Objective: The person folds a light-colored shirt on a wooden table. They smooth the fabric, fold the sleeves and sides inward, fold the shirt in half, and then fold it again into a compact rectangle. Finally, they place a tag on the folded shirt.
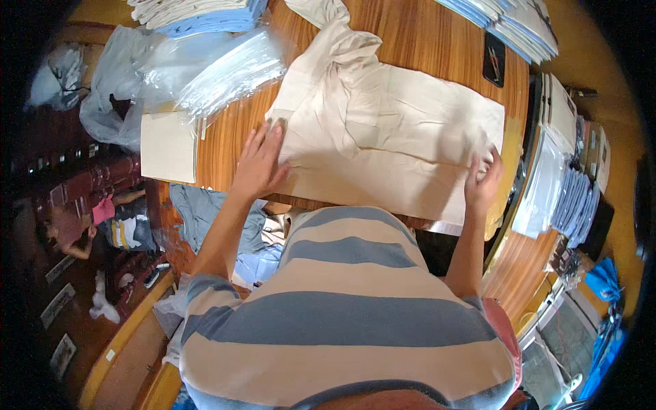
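Observation:
A wrinkled cream shirt (403, 164) lies spread across the wooden table in front of me. One sleeve-like part (331, 48) is bunched and trails off toward the far edge. My left hand (263, 160) rests on the shirt's left edge, palm down with its fingers apart. At the opposite side, my right hand (484, 181) has its fingers curled onto the right edge of the cloth, which looks pinched there. The cloth by those fingertips is blurred.
Clear plastic bags (225, 72) lie at the far left beside a cream board (167, 147). Folded garments are stacked at the far left (198, 17) and far right (512, 27). A dark phone-like object (493, 60) sits near the right edge. Another person (75, 225) is at the left.

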